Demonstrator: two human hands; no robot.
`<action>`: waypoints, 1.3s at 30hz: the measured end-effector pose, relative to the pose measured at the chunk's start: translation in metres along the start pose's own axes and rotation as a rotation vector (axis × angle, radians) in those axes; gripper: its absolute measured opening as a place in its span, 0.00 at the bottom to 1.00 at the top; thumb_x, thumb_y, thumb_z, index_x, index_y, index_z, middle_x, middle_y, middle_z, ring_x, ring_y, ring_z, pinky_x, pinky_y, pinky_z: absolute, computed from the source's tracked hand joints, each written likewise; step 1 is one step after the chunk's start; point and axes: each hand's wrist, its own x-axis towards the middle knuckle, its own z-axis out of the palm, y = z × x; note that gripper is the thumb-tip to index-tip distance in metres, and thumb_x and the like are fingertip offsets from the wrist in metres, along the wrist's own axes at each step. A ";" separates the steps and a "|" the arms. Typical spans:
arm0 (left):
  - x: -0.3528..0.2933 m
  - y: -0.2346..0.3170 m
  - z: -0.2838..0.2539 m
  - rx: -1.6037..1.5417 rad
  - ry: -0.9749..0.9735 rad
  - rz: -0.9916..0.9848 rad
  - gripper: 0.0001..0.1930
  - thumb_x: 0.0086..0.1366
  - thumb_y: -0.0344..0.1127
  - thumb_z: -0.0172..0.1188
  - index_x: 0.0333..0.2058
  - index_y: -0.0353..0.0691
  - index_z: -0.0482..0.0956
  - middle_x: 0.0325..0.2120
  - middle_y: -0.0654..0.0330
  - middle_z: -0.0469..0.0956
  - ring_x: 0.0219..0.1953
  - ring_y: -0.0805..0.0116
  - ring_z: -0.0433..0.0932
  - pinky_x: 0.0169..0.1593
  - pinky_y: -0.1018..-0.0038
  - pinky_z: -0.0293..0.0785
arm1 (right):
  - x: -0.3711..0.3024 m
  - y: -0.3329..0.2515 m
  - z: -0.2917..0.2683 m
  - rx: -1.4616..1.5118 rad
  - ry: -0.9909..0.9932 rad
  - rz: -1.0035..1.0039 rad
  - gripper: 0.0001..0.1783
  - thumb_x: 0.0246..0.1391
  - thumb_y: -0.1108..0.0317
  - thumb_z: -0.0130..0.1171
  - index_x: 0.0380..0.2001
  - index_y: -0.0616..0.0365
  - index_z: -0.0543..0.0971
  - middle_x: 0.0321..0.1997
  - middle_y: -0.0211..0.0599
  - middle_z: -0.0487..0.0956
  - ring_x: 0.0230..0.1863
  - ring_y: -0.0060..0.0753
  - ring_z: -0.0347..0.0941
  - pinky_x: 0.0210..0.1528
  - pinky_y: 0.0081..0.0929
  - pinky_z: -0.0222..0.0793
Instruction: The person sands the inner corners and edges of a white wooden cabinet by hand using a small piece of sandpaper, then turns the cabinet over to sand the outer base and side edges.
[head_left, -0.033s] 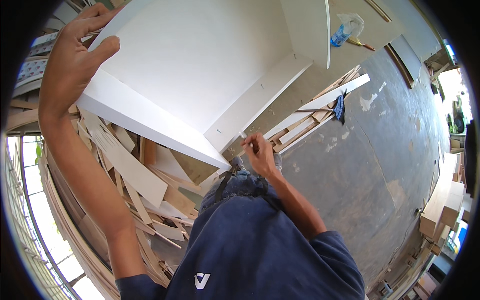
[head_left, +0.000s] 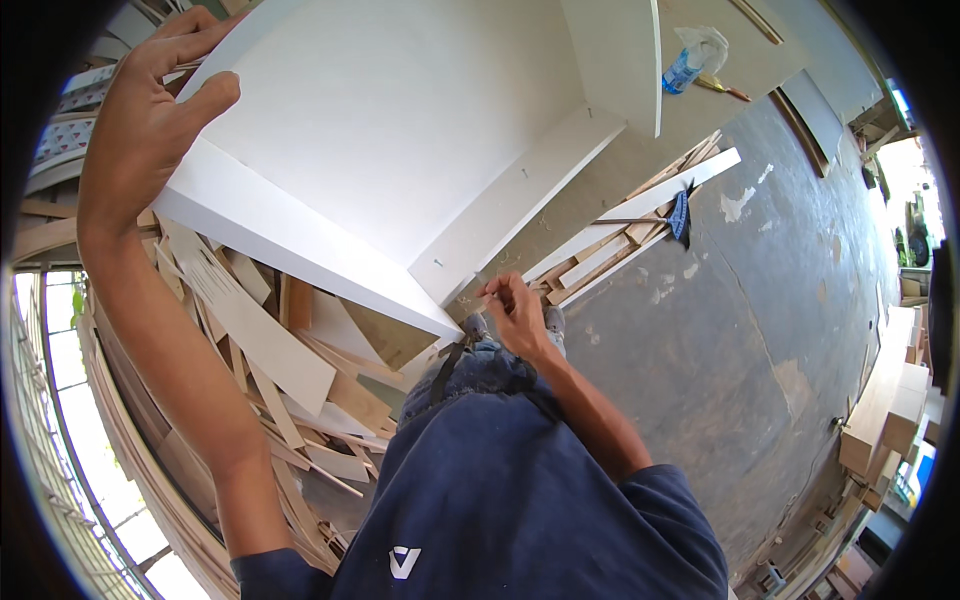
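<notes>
A large white open cabinet point(head_left: 340, 130) tilts in front of me, with small metal pegs in its lower panel point(head_left: 500, 190). At its upper left edge my left hand point(head_left: 150, 120) grips the side, thumb over the near edge and fingers partly hidden beyond it. My right hand point(head_left: 515, 310) hangs just off the cabinet's near lower corner, apart from it, above my shoes point(head_left: 476, 326). Its fingers are curled together with the tips pinched. What they hold is too small to make out.
Wood offcuts point(head_left: 270, 350) lie piled at my left. More strips and a white board point(head_left: 690, 175) rest on the floor to the right, with a blue broom head point(head_left: 679, 218) on them. Farther off stand a blue bottle point(head_left: 680, 75) and a brush point(head_left: 722, 88). Boards point(head_left: 875, 420) line the right side.
My right hand has turned a little and its fingers have drawn in. The small pale piece that stuck out from its fingertips no longer shows clearly. My left hand stays put.
</notes>
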 end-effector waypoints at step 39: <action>0.001 0.010 0.004 0.021 0.086 0.173 0.20 0.61 0.30 0.61 0.51 0.27 0.81 0.40 0.63 0.74 0.40 0.73 0.76 0.53 0.77 0.70 | 0.027 -0.031 0.025 -0.524 -0.124 -0.321 0.03 0.47 0.73 0.62 0.23 0.61 0.80 0.27 0.42 0.80 0.27 0.51 0.78 0.31 0.43 0.74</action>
